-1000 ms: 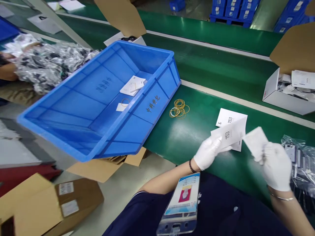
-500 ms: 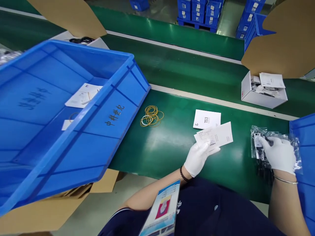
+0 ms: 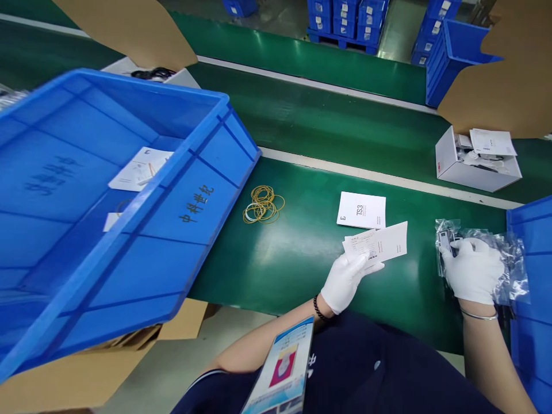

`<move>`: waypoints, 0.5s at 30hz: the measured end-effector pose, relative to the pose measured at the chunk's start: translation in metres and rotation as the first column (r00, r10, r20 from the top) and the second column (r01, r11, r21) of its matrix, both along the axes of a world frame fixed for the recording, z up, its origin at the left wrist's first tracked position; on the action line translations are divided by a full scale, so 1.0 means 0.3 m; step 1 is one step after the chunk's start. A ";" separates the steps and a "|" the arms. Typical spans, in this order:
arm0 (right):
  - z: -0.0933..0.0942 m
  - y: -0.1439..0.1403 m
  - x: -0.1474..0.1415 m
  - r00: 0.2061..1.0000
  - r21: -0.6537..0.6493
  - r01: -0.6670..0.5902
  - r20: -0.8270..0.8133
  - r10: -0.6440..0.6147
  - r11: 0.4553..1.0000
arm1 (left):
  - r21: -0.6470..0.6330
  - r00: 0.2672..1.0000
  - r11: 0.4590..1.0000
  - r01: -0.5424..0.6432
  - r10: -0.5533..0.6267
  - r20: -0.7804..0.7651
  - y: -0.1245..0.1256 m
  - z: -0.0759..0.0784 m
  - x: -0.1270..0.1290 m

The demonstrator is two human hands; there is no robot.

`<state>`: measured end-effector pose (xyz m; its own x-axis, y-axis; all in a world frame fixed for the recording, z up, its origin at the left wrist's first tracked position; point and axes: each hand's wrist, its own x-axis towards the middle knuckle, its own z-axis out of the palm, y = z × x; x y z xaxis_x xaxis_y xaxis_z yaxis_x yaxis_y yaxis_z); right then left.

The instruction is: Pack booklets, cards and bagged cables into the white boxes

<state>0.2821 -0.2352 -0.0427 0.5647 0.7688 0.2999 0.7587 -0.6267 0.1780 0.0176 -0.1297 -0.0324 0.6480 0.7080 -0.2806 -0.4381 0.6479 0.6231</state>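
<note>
My left hand (image 3: 347, 280), in a white glove, holds a white printed leaflet (image 3: 382, 244) just above the green table. A white booklet marked TS3 (image 3: 361, 210) lies flat right behind it. My right hand (image 3: 472, 270), also gloved, rests on a pile of clear plastic bags (image 3: 506, 253) with dark parts inside and grips one of them. A bunch of yellow rubber bands (image 3: 263, 204) lies on the table to the left of the booklet.
A large tilted blue crate (image 3: 198, 190) with a few papers (image 3: 140, 168) inside fills the left. Another blue crate (image 3: 530, 230) stands at the right edge. An open white box (image 3: 474, 167) sits on the far belt. Stacked blue crates (image 3: 345, 23) stand beyond.
One second ago both hands held papers in the air. My right hand has since gone down to the bag pile, and my left hand keeps the leaflet low over the table.
</note>
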 end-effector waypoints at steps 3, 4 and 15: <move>-0.006 0.010 -0.010 0.994 -0.051 -0.040 -0.100 0.034 0.998 | -0.008 1.000 1.000 0.007 -0.007 0.005 -0.002 -0.002 0.000; -0.007 0.015 -0.015 0.988 -0.059 -0.007 -0.153 -0.002 0.998 | -0.013 1.000 1.000 0.005 -0.005 0.004 -0.003 -0.003 0.000; -0.006 0.034 0.030 0.848 -0.164 0.140 -0.489 -0.204 0.977 | -0.011 1.000 1.000 -0.005 0.005 0.004 -0.004 -0.006 -0.007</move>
